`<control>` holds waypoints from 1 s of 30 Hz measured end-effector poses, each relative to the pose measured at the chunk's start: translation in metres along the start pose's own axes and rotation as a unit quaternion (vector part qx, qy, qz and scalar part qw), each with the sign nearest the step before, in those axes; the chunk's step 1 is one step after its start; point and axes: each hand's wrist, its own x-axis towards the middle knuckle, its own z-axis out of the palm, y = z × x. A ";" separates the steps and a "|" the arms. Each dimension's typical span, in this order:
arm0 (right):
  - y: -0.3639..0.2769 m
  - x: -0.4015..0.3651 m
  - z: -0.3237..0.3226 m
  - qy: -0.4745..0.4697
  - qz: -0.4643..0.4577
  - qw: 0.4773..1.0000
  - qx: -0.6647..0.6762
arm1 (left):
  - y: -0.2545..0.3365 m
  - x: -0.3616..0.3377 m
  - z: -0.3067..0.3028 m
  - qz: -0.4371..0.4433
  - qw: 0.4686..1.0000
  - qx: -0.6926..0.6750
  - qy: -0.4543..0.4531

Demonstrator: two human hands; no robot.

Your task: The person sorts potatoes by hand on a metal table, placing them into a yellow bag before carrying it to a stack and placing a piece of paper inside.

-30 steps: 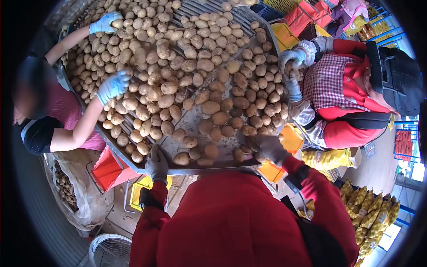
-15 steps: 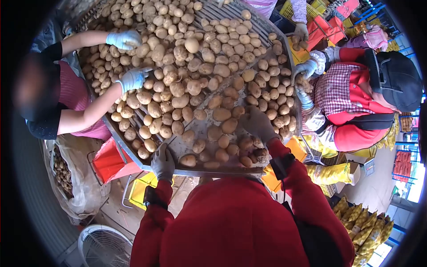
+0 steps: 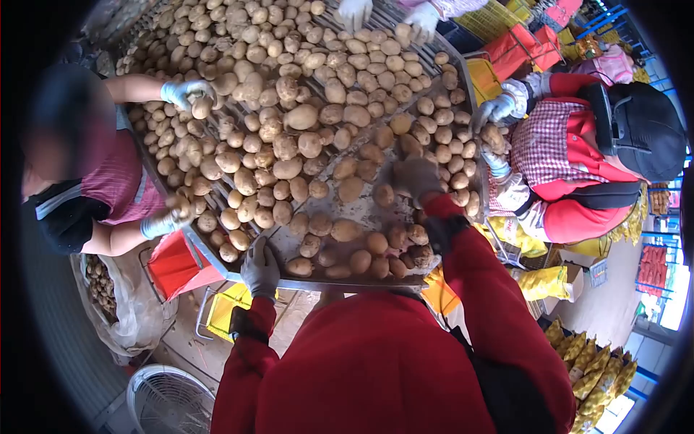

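A slatted metal sorting table point(image 3: 340, 283) is covered with several brown potatoes point(image 3: 303, 116). My left hand point(image 3: 259, 267), in a dark grey glove, grips the table's near rim. My right hand point(image 3: 414, 179), also gloved, reaches out over the potatoes near the right side, fingers curled down among them; whether it holds one I cannot tell. Both my sleeves are red.
A person in pink at the left holds potatoes in pale blue gloves point(image 3: 186, 92). A person in red and check at the right point(image 3: 557, 152) picks at the table edge. Red and yellow crates point(image 3: 177, 264) sit below; yellow net sacks point(image 3: 600, 362) and a fan point(image 3: 170, 401) stand on the floor.
My right hand has moved from the table's near right corner up and farther onto the potatoes. The person at the left has drawn one hand down to the table's edge.
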 end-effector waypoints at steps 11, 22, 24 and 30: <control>-0.037 -0.064 -0.019 -0.175 -0.171 0.669 0.702 | 0.008 -0.007 -0.003 -0.185 0.902 -0.390 -0.004; -0.187 -0.150 -0.033 -0.048 -0.564 0.687 0.455 | 0.057 -0.069 -0.065 -0.246 0.390 -0.852 -0.247; -0.196 -0.164 -0.031 -0.111 -0.557 0.694 0.442 | 0.048 -0.095 -0.059 -0.105 0.537 -0.824 -0.150; -0.185 -0.046 -0.005 0.315 -0.333 0.886 0.077 | 0.005 -0.115 -0.058 -0.259 0.196 -0.932 -0.161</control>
